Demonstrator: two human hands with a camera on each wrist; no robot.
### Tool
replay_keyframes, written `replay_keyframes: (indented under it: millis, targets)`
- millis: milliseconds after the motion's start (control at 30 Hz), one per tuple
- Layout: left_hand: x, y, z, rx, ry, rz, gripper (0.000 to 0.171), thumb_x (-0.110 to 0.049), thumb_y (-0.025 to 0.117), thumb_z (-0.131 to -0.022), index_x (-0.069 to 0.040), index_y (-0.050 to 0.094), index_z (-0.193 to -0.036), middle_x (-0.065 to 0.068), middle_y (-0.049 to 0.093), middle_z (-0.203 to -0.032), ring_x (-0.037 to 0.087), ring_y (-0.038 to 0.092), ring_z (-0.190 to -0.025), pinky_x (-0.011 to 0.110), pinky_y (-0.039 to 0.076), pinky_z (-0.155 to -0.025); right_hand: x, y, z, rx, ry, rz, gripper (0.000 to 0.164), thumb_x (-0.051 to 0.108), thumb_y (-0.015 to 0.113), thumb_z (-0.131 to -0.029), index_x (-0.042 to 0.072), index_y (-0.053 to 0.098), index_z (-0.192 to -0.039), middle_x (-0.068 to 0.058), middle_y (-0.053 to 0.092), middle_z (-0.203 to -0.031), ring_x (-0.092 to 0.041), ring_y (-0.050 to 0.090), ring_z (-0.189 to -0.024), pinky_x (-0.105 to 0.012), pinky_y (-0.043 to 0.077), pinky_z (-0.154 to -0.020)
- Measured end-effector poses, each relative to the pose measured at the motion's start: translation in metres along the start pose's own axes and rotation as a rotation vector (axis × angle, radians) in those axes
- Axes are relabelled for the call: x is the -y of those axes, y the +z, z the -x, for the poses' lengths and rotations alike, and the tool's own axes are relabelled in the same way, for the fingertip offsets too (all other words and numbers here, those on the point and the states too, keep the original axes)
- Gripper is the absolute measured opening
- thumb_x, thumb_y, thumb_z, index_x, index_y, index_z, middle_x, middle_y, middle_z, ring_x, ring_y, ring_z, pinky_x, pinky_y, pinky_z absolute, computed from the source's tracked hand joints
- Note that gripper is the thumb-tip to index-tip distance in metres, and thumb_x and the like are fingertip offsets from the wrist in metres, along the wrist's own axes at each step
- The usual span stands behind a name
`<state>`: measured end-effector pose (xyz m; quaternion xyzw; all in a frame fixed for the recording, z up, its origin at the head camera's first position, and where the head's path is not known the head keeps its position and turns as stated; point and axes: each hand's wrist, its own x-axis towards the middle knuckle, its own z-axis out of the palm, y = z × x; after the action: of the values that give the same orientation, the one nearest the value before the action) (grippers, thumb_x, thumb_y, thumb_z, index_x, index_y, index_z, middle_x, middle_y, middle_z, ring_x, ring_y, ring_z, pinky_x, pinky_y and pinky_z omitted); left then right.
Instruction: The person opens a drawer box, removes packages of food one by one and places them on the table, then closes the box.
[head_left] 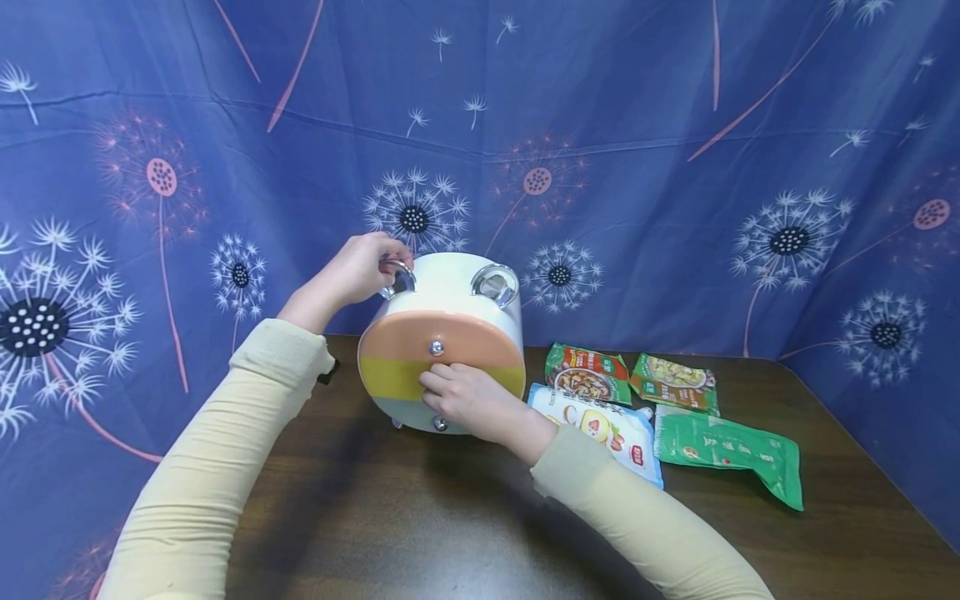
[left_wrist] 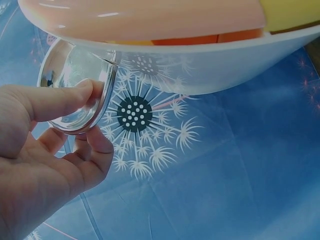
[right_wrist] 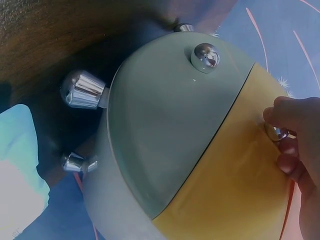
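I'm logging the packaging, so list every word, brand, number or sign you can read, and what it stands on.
No text reads with certainty.
Red-and-green packet: characters, too small.
Brown-and-green packet: print, too small.
White-and-blue pouch: print, too blurred.
Green pouch: pale characters, too blurred.
Rounded box: no writing seen.

At the centre, the drum-shaped box (head_left: pixel 405 333) has a smooth, glossy shell (head_left: pixel 447 283) that looks like plastic, its front (head_left: pixel 480 340) equally shiny. The 2 ears (head_left: pixel 496 287) are mirror-bright, like chromed metal, as are the knobs (right_wrist: pixel 206 56) and feet (right_wrist: pixel 82 90). The surface (head_left: pixel 360 533) below looks like wood with a soft sheen. Behind hangs matt, creased cloth (head_left: pixel 637 83); at right, 4 packets (head_left: pixel 727 442) look like plastic film; the sleeves (head_left: pixel 198 450) are matt, wrinkled fabric.
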<state>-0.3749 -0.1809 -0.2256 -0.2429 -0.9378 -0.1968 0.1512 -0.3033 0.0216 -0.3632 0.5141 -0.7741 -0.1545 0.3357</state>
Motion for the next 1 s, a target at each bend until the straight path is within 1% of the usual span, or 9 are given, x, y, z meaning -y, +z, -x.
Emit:
replay_keyframes:
  millis: [200, 300, 433, 700, 867, 1000]
  targets:
    - [0.0, 0.001, 0.0, 0.007, -0.011, 0.001, 0.033, 0.01, 0.049, -0.078, -0.011, 0.068, -0.096, 0.008, 0.057, -0.095, 0.024, 0.046, -0.085, 0.035, 0.038, -0.073, 0.002, -0.001, 0.002, -0.002, 0.002, -0.039, 0.015, 0.01, 0.059, -0.09, 0.017, 0.063, -0.102, 0.002, 0.057, -0.106, -0.015, 0.048, -0.094, -0.024, 0.04, -0.076]
    - [0.0, 0.001, 0.001, 0.012, -0.019, 0.001, 0.033, 0.01, 0.049, -0.078, -0.012, 0.067, -0.096, 0.008, 0.056, -0.096, 0.024, 0.046, -0.086, 0.035, 0.038, -0.073, 0.004, -0.002, 0.003, -0.009, 0.0, -0.021, 0.018, 0.011, 0.059, -0.089, 0.019, 0.062, -0.105, 0.002, 0.057, -0.11, -0.016, 0.048, -0.096, -0.027, 0.039, -0.076]
    - [0.0, 0.001, 0.001, 0.013, -0.019, -0.002, 0.033, 0.01, 0.05, -0.078, -0.011, 0.067, -0.097, 0.009, 0.055, -0.095, 0.024, 0.046, -0.086, 0.036, 0.038, -0.075, 0.007, -0.003, 0.005, -0.028, 0.003, 0.004, 0.021, 0.016, 0.062, -0.088, 0.02, 0.062, -0.109, 0.002, 0.057, -0.115, -0.017, 0.048, -0.099, -0.029, 0.038, -0.076]
    - [0.0, 0.001, 0.001, 0.014, -0.021, 0.004, 0.033, 0.01, 0.049, -0.078, -0.012, 0.067, -0.097, 0.009, 0.055, -0.094, 0.025, 0.046, -0.087, 0.036, 0.038, -0.075, 0.015, -0.001, 0.01, -0.107, -0.015, -0.01, 0.019, 0.017, 0.06, -0.089, 0.018, 0.062, -0.108, 0.001, 0.058, -0.113, -0.018, 0.05, -0.095, -0.029, 0.041, -0.074]
    - [-0.001, 0.001, 0.001, 0.007, -0.01, -0.005, 0.034, 0.01, 0.049, -0.078, -0.012, 0.067, -0.096, 0.009, 0.055, -0.092, 0.024, 0.046, -0.085, 0.036, 0.038, -0.074, 0.02, 0.004, 0.014, -0.117, -0.014, -0.022, 0.015, 0.016, 0.061, -0.089, 0.017, 0.061, -0.104, 0.001, 0.057, -0.11, -0.02, 0.05, -0.095, -0.031, 0.043, -0.075]
    - [-0.003, -0.001, 0.002, 0.008, -0.012, -0.009, 0.034, 0.01, 0.049, -0.078, -0.012, 0.067, -0.097, 0.009, 0.054, -0.092, 0.024, 0.045, -0.084, 0.035, 0.037, -0.073, 0.025, 0.008, 0.018, -0.122, -0.021, -0.007, 0.011, 0.016, 0.06, -0.088, 0.017, 0.061, -0.099, 0.0, 0.058, -0.109, -0.023, 0.053, -0.098, -0.031, 0.044, -0.075]
